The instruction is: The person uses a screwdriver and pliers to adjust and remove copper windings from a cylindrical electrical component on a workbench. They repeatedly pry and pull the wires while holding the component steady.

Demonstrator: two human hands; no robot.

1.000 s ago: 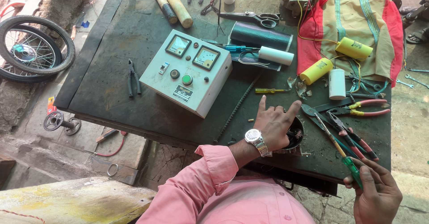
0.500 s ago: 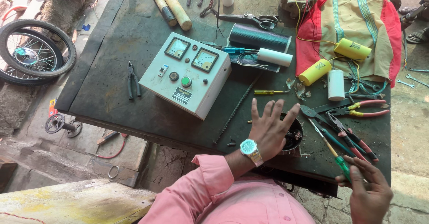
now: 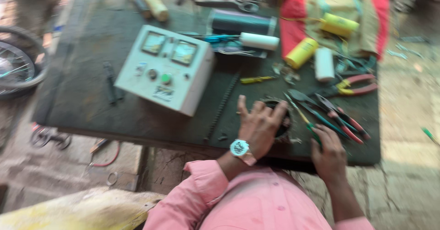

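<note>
The view is blurred. My left hand point(image 3: 261, 125), with a wristwatch, lies flat with its fingers spread on a dark round part point(image 3: 285, 120) near the front edge of the dark worktable point(image 3: 82, 106). My right hand point(image 3: 328, 151) is at the table's front right, its fingers curled around the handle of a green-handled screwdriver point(image 3: 306, 120). That tool's shaft points away towards the middle of the table. Just right of it lie several pliers and cutters point(image 3: 341, 115).
A grey meter box point(image 3: 165, 67) with two dials stands at centre left. Behind it are scissors point(image 3: 229, 3), a white roll point(image 3: 259, 41), yellow cylinders point(image 3: 300, 53) and a red and yellow cloth point(image 3: 339, 5). Red-handled pliers point(image 3: 354, 85) lie at the right. A bicycle wheel point(image 3: 18, 69) is on the ground to the left.
My right hand has come up from the table's front edge onto the screwdriver handle. My left hand has shifted slightly on the round part. The view has swung and blurred.
</note>
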